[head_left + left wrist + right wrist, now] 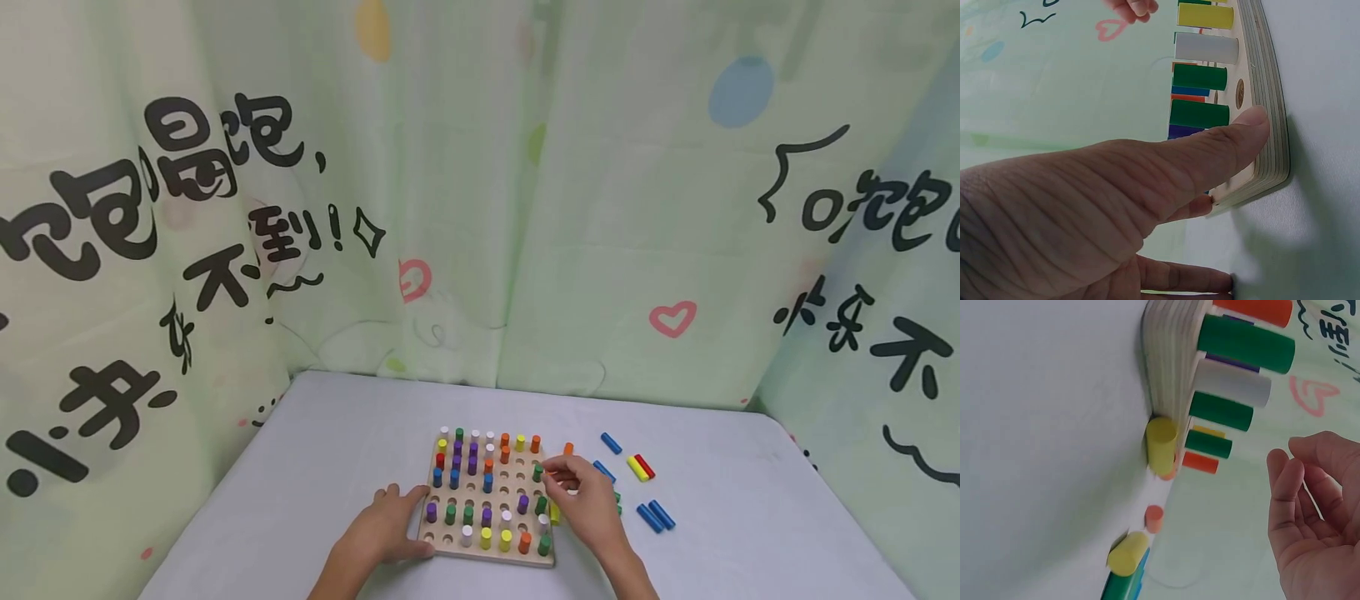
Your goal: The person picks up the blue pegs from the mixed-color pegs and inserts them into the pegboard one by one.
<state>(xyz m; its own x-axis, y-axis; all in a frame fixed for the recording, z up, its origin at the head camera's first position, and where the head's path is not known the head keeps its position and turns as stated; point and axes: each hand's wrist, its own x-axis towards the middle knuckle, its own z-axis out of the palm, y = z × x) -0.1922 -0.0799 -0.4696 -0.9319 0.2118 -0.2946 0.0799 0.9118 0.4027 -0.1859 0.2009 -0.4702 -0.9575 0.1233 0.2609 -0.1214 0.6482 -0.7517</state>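
A square wooden pegboard [517, 562] lies on the table, filled in many holes with upright pegs of several colours. My left hand [382, 525] rests at its near left corner, fingers extended. In the left wrist view the straight thumb [1235, 134] lies on the board's edge, beside a green peg [1200, 114]. My right hand [588, 500] is over the board's right side, fingertips close to an upright green peg [537, 472]. In the right wrist view that hand [1319, 512] has its fingers loosely bent, thumb near the fingertips, nothing between them.
Loose pegs lie right of the board: several blue ones, such as a blue peg [611, 442], plus a yellow peg [637, 468] touching a red peg [645, 465]. A yellow peg [1161, 445] lies right by the board's side. A printed curtain [562, 250] hangs behind the table.
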